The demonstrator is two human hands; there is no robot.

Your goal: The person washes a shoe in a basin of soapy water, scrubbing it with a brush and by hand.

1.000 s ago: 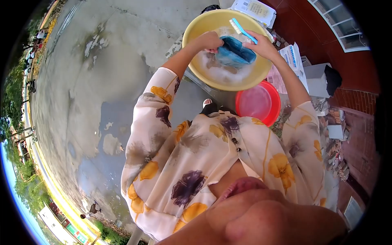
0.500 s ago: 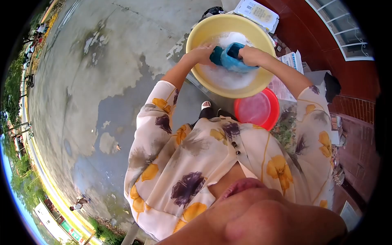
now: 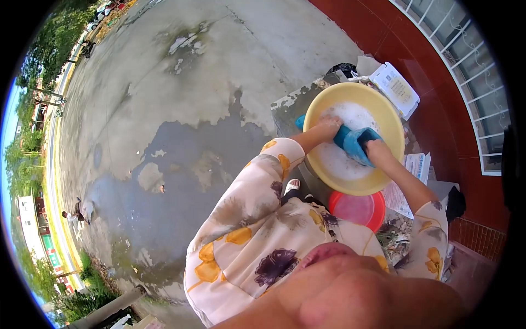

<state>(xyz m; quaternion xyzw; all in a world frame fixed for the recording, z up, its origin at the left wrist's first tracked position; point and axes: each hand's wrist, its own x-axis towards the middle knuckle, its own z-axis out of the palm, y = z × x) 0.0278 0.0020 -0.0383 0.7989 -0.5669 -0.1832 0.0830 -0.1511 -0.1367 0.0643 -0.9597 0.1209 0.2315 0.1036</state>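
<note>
Blue cloth (image 3: 356,143), soaked, creased, gripped by left hand (image 3: 330,126) and right hand (image 3: 377,151) over white suds (image 3: 341,164) in round basin (image 3: 392,127).

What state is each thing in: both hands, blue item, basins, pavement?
Left hand: against the blue item, grip partly hidden.
Right hand: at the blue item's opening, fingertips hidden.
Blue item: wet, opening visible, over suds.
Yellow basin: upright, suds inside.
Red basin: upright, partly hidden.
Pavement: partly dark and wet-looking.
</note>
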